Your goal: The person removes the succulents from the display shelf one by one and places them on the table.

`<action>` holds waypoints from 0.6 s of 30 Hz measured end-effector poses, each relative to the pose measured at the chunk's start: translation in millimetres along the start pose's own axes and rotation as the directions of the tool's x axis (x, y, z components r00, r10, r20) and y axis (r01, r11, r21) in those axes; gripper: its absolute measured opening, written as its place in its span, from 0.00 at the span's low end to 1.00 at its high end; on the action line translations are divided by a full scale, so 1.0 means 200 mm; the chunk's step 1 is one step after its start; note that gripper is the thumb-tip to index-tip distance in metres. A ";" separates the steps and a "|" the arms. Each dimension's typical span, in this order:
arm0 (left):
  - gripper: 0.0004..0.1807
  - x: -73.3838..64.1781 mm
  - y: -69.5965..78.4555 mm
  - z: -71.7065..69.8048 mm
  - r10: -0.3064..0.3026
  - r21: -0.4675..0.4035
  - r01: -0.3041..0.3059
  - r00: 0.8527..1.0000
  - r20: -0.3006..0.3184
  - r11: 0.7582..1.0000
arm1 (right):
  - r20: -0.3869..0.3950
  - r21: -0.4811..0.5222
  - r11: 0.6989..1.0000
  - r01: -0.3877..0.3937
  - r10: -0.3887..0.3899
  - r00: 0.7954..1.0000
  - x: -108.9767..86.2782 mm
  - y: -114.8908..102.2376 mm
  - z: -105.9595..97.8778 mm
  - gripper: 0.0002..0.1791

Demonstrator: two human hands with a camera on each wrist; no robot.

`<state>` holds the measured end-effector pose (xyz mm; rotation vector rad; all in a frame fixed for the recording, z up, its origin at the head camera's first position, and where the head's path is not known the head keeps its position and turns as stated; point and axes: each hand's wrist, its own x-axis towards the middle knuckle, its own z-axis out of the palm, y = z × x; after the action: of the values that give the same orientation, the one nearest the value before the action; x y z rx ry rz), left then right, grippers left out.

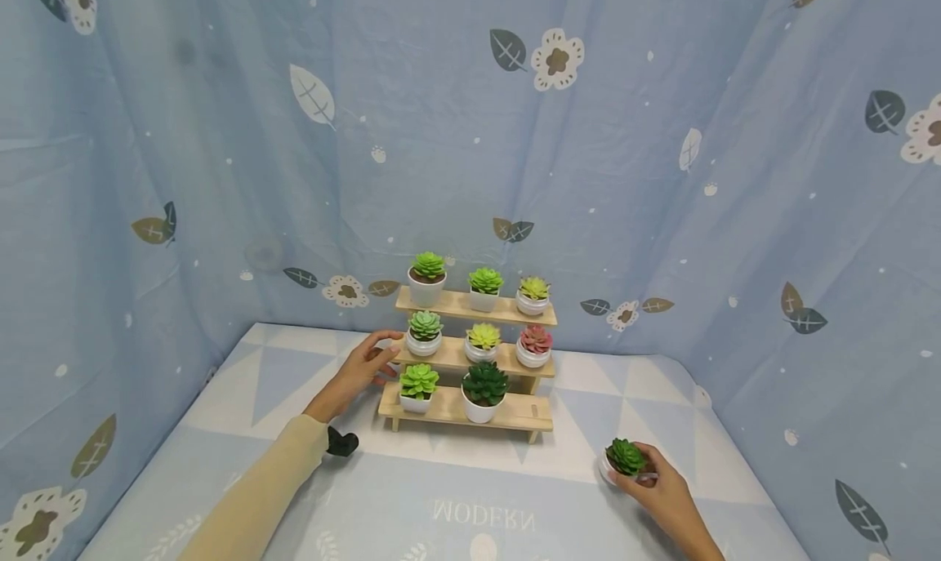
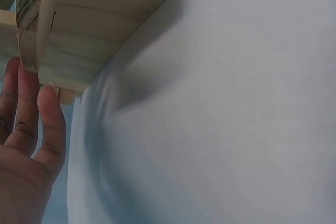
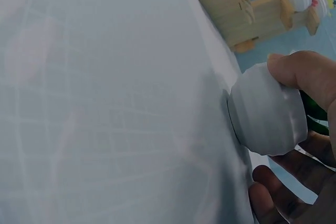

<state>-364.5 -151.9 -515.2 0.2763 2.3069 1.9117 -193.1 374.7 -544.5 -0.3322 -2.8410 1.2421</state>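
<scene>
At the left end of a three-tier wooden stand, my left hand touches the side near the middle shelf. In the left wrist view, its fairly straight fingers meet the stand's side panel. My right hand pinches a small potted succulent, dark green in a white pot, low over the table to the right of the stand. The right wrist view shows the thumb on the ribbed white pot, tilted in that picture, with its base close to the cloth. The plant is mostly hidden there.
Several potted succulents stand on the tiers, among them a red one on the middle shelf and a dark green one on the bottom shelf. A patterned cloth covers the table. Blue curtains surround the back and sides.
</scene>
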 end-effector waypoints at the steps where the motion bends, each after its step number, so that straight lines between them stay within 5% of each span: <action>1: 0.28 0.00 0.00 0.00 0.001 0.001 -0.001 1.000 0.002 1.000 | -0.001 0.002 1.000 -0.002 0.002 1.000 0.00 0.00 0.00 0.47; 11: 0.29 0.01 0.00 0.01 0.010 -0.014 -0.009 1.000 0.015 1.000 | 0.091 0.070 0.998 0.004 -0.011 0.996 -0.03 -0.01 -0.05 0.46; 18: 0.29 0.01 -0.02 0.00 0.006 -0.019 -0.005 1.000 0.013 1.000 | 0.079 0.046 0.992 0.113 -0.117 0.990 -0.01 -0.05 -0.16 0.46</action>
<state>-367.2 -151.3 -519.1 0.2925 2.2812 1.9274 -189.1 390.5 -515.7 -0.1170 -2.8496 1.3185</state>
